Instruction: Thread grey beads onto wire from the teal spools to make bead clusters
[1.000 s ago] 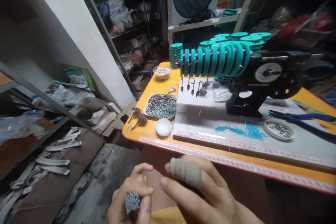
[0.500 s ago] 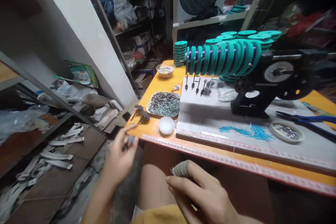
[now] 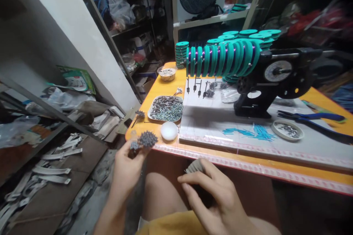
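Observation:
My left hand (image 3: 129, 165) is closed on a dark grey spiky cluster (image 3: 147, 139), held just off the table's front left corner. A second, smaller dark spiky cluster (image 3: 140, 114) on a thin stem lies on the table beyond it. My right hand (image 3: 212, 191) is over my lap, below the table edge. Its thumb and index fingertips are close together, and another finger is wrapped in greyish tape. Whether anything small sits between those fingertips, I cannot make out. Nearest the left hand are a white round dish (image 3: 169, 131) and a tray (image 3: 149, 114) of small grey and bluish pieces.
A black machine (image 3: 253, 95) carries a row of green discs (image 3: 220, 60) on the white board (image 3: 204, 125). Blue strips (image 3: 256, 132), a dish of metal bits (image 3: 288, 131) and blue-handled pliers (image 3: 317, 116) lie before it. A tub (image 3: 167, 74) stands at the back left.
My left hand has picked up one dark spiky cluster from the table corner. My right hand has shifted slightly, its fingers still curled. The view has turned a little to the right.

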The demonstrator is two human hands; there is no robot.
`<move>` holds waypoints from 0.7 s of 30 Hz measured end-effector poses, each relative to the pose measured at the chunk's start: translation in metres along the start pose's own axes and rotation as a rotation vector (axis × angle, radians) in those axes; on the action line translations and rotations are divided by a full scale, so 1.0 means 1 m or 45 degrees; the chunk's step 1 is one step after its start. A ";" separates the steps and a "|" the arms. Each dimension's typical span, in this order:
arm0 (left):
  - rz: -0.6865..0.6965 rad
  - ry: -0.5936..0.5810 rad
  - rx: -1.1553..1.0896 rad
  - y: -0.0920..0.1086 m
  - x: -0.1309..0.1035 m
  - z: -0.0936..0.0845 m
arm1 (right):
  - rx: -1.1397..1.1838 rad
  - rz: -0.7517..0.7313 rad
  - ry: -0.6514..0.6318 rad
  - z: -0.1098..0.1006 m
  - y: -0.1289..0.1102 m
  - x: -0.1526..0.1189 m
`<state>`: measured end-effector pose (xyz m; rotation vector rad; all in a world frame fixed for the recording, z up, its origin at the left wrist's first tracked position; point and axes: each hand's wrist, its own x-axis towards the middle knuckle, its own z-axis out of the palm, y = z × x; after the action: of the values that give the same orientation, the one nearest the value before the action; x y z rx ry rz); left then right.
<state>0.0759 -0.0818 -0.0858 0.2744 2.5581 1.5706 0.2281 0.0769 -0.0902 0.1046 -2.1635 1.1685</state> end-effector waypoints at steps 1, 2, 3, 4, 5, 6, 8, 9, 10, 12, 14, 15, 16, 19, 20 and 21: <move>-0.057 -0.053 -0.076 -0.004 -0.012 0.006 | 0.001 0.018 0.019 -0.001 0.000 0.002; -0.107 -0.104 -0.135 -0.008 -0.024 0.012 | 0.003 0.035 0.039 -0.001 0.000 0.004; -0.145 -0.156 -0.183 -0.012 -0.035 0.019 | 0.007 0.050 0.059 -0.002 0.000 0.005; -0.171 -0.197 -0.222 -0.014 -0.044 0.025 | 0.009 0.072 0.079 -0.002 0.000 0.006; -0.185 -0.224 -0.252 -0.015 -0.052 0.030 | 0.012 0.097 0.092 -0.003 0.001 0.007; -0.193 -0.235 -0.278 -0.014 -0.058 0.035 | 0.016 0.117 0.102 -0.004 0.002 0.006; -0.196 -0.211 -0.336 -0.009 -0.066 0.043 | 0.025 0.155 0.106 -0.006 0.003 0.005; -0.191 -0.190 -0.369 -0.005 -0.069 0.045 | 0.031 0.169 0.105 -0.008 0.004 0.005; -0.180 -0.167 -0.394 -0.001 -0.071 0.047 | 0.038 0.180 0.106 -0.009 0.003 0.004; -0.136 -0.151 -0.407 0.003 -0.075 0.049 | 0.052 0.193 0.115 -0.012 0.002 0.004; -0.093 -0.144 -0.358 0.001 -0.078 0.050 | 0.068 0.195 0.106 -0.014 0.000 0.005; -0.094 -0.150 -0.330 -0.001 -0.079 0.050 | 0.079 0.198 0.092 -0.015 -0.001 0.005; -0.115 -0.150 -0.325 -0.004 -0.081 0.052 | 0.089 0.200 0.075 -0.016 -0.003 0.005; -0.270 -0.121 -0.465 -0.011 -0.087 0.058 | 0.118 0.207 0.045 -0.018 -0.005 0.003; -0.325 -0.104 -0.538 -0.011 -0.088 0.061 | 0.119 0.205 0.046 -0.018 -0.005 0.002; -0.376 -0.071 -0.600 -0.010 -0.089 0.063 | 0.114 0.200 0.050 -0.018 -0.005 0.002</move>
<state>0.1751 -0.0507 -0.1220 -0.1032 1.9893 1.9347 0.2379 0.0879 -0.0791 -0.0497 -2.1157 1.3450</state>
